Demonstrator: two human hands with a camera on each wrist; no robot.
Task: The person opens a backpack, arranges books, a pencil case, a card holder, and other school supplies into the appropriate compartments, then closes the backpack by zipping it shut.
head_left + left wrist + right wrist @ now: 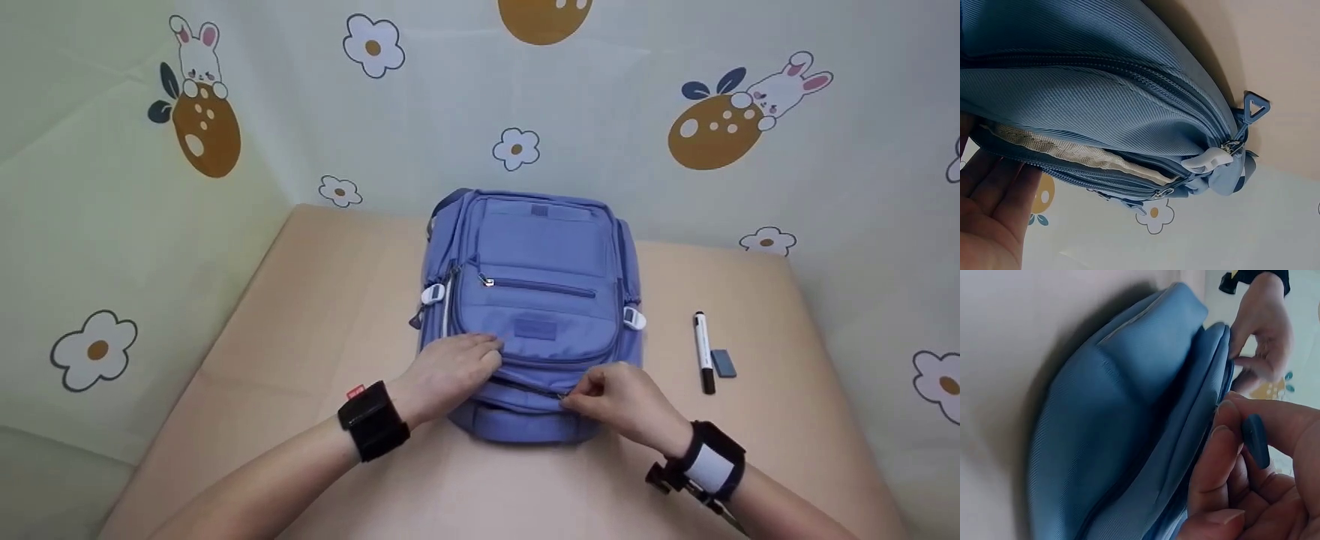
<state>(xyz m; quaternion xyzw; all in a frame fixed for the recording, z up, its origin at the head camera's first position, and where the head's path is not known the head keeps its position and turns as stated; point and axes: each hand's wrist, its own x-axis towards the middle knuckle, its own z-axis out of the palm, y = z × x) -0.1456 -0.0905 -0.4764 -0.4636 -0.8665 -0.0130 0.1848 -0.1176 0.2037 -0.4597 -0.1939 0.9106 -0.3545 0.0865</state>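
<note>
Zipper pull (1256, 441) pinched by right hand (628, 401) | pocket zipper (525, 387) stretched leftward across backpack (544, 247) | left hand (454, 367) laid nearly straight-fingered, no grip seen

A black left wristband (375, 424) is showing a red tag (355, 392), a black right wristband (724, 439) a pale patch (709, 470).

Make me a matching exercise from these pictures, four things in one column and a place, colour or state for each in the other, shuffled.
1. Marker
2. Right hand
3. Block
4. Bag

A. Partly unzipped
B. Just right of the marker
C. White with black ends
D. Pinching a zip pull

Right pairs: 1-C, 2-D, 3-B, 4-A
</note>
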